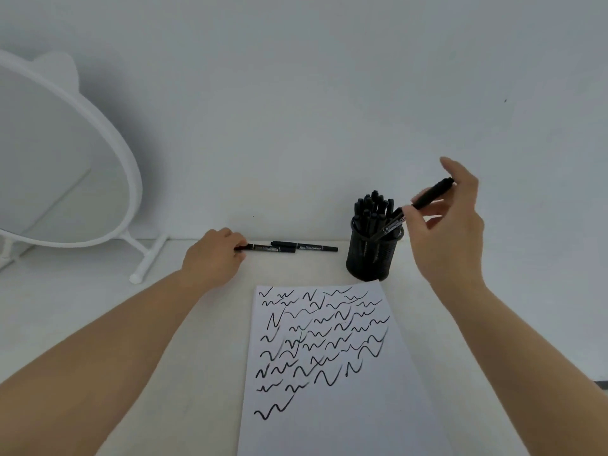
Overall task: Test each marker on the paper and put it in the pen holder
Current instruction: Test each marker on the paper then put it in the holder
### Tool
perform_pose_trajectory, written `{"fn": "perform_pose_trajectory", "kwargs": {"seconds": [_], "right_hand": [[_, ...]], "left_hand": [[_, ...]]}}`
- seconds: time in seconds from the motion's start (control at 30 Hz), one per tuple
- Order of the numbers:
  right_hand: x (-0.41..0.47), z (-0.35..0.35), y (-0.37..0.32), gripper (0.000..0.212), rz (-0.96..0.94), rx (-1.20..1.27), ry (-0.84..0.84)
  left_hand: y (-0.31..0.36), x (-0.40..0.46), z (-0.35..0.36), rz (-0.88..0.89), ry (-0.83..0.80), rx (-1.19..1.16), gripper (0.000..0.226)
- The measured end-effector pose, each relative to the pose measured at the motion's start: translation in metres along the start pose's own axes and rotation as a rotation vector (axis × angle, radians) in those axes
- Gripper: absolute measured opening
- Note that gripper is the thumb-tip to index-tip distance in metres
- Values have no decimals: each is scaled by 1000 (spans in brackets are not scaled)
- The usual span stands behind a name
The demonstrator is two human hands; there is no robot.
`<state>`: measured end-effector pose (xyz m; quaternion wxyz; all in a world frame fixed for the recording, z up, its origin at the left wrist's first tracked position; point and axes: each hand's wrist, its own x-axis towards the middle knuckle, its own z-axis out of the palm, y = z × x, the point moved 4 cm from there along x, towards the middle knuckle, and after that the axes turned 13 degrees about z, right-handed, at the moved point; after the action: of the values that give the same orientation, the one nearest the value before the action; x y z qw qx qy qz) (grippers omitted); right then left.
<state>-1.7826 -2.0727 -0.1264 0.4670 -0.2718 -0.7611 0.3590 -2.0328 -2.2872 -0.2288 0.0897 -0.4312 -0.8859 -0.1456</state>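
The fingers (415,210) of the right hand (450,232) pinch a black marker (424,200) near its middle, thumb and forefinger closed on the barrel while the other fingers fan loosely upward. The fingers of the left hand (214,255) curl down over the left end of a marker on the table (268,248); they touch it, but whether they have truly closed around it cannot be told, since the hand covers that end.

Nearest the viewer lies the paper (332,406), a white sheet on the pale table (131,357), its far half filled with rows of black wavy test strokes and its near part blank. Both bare forearms reach over the table on either side of the sheet, the left one crossing from the near left corner.

Just beyond the far right corner of the paper stands the pen holder (368,258), a black mesh cup packed with upright black markers. The held marker slants down to the left, its lower end at the holder's right rim, its upper end up by the right palm.

Left of the holder, near the wall, lie two loose markers side by side: the one under the left hand and a second marker (304,246) just behind it, reaching further right. They appear to touch.

At the far left a round white mirror (65,153) on a stand leans back against the wall.
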Motion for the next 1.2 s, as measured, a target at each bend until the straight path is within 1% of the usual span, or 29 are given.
{"fn": "perform_pose_trajectory", "kwargs": {"seconds": [0.13, 0.3, 0.5, 0.7, 0.83, 0.93, 1.0, 1.07, 1.1, 1.13, 1.17, 1.2], "right_hand": [[13, 7, 12, 58, -17, -15, 33], [20, 22, 33, 56, 2, -69, -5], [21, 41, 48, 57, 22, -192, -110], [16, 56, 58, 42, 16, -397, -191], [15, 54, 54, 43, 36, -451, -197], [7, 49, 39, 44, -32, -504, -95], [-6, 41, 25, 40, -70, -403, -25], [-22, 29, 15, 32, -64, -222, 59], [-30, 22, 14, 27, -2, -105, 88], [-38, 18, 14, 22, 103, 27, 82], [-46, 17, 13, 18, 230, 159, 25], [-54, 20, 12, 15, 344, 259, -74]], "left_hand": [[-14, 20, 15, 30, -27, 92, 33], [-17, 31, 31, 36, -79, 167, 32], [-16, 34, 34, 47, -30, 117, 23], [-14, 30, 30, 88, 3, 151, 19], [-11, 24, 17, 74, 61, 98, 19], [2, 18, -1, 65, 122, 14, 20], [15, 11, -14, 80, 135, -16, 21], [32, 1, -29, 120, 147, -72, 21], [41, -5, -36, 140, 160, -129, 19], [51, -13, -44, 158, 174, -195, 17], [62, -22, -51, 175, 181, -258, 16], [73, -31, -57, 191, 179, -311, 15]]}}
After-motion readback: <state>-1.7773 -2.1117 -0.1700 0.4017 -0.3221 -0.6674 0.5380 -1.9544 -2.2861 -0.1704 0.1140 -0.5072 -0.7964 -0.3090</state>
